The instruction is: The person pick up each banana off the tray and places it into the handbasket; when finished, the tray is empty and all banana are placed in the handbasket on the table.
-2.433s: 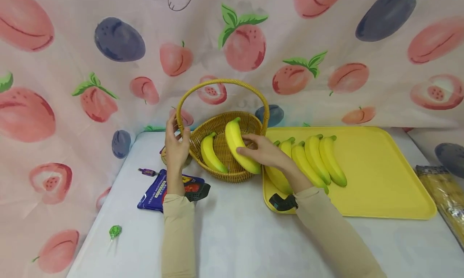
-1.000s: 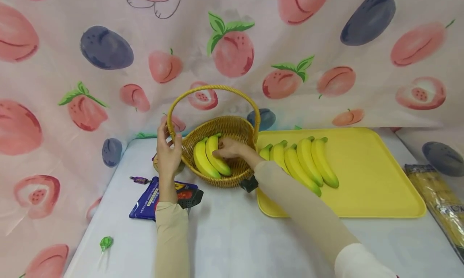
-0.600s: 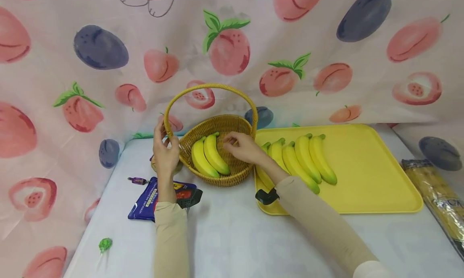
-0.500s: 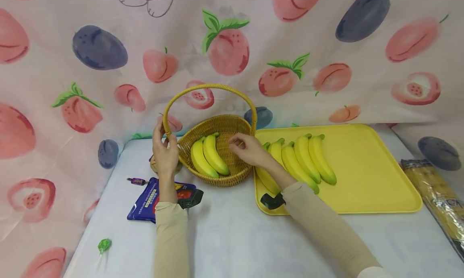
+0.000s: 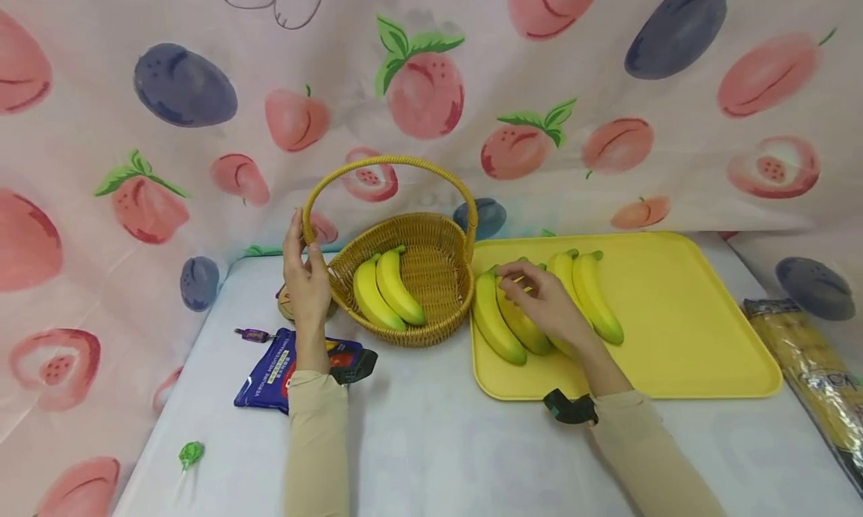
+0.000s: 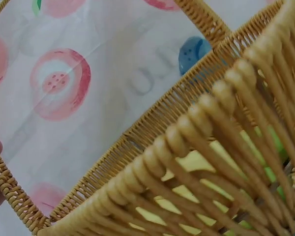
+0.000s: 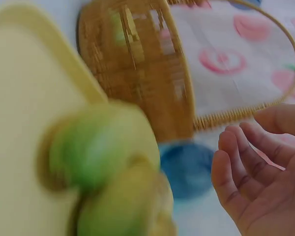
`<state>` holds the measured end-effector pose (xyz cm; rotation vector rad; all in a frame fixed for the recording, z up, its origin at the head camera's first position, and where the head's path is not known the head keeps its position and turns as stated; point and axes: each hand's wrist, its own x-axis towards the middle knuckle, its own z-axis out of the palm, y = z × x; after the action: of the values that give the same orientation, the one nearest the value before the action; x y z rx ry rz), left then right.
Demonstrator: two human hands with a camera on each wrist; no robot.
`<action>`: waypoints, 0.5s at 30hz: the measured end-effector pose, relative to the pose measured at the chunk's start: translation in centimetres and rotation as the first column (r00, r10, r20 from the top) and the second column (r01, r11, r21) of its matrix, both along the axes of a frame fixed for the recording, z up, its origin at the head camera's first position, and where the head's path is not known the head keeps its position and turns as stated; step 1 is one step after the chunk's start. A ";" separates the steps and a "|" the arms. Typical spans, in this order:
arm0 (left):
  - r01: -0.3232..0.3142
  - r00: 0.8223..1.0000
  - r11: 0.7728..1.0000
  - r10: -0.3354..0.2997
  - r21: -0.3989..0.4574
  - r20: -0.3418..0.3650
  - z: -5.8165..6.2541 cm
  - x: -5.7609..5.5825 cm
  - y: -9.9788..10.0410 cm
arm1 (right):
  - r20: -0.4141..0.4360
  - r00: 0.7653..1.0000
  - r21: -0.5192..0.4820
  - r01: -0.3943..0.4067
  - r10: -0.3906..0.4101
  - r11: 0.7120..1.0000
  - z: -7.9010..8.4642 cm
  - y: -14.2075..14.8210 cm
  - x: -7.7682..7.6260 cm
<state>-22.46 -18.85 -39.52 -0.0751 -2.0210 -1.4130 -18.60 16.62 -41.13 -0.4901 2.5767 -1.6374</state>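
In the centre-right of the head view, the right hand (image 5: pixel 549 307) hides parts of the tray bananas (image 5: pixel 495 318). At centre-left, the left hand (image 5: pixel 309 288) and wrist partly cover a round thing (image 5: pixel 286 305) and a blue pack (image 5: pixel 263 378); a clear pack (image 5: pixel 819 382) runs off the right edge.

Only the left wrist view shows the basket bananas (image 5: pixel 396 286) as slivers through the weave; at its left edge, cut-off fingers grip the handle (image 5: pixel 387 159). The right wrist view, blurred at the bananas, shows the right grip loose and fairly wide, holding nothing.

The bananas are yellow with green ends: two side by side in the basket (image 5: pixel 418 339), mid-frame, the others in a row on the yellow tray (image 5: pixel 694 315), right of centre.
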 end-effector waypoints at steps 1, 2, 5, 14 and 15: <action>-0.004 1.000 1.000 0.004 -0.014 0.001 0.0 0.0 0.0 | 0.003 1.000 0.003 0.014 -0.014 1.000 -0.2 0.8 0.2; -0.002 1.000 1.000 0.002 -0.026 0.003 0.0 0.0 -0.1 | 0.000 1.000 0.010 0.029 -0.029 1.000 -0.3 1.6 0.3; 0.029 0.999 0.999 -0.028 -0.017 0.016 0.4 0.2 -0.1 | -0.032 0.997 0.040 0.072 -0.071 0.997 -0.6 3.8 0.5; 0.125 0.992 0.984 -0.126 0.124 0.006 2.9 1.8 0.2 | -0.112 0.969 0.168 0.238 -0.222 0.956 -1.1 8.6 0.6; 0.126 0.991 0.981 -0.130 0.149 0.014 3.0 1.9 0.3 | -0.108 0.966 0.181 0.250 -0.234 0.951 -1.1 9.0 0.5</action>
<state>-20.59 -18.59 -36.54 -0.1268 -1.9535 -1.6470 -18.08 25.60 -42.25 -0.2434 2.9224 -1.4305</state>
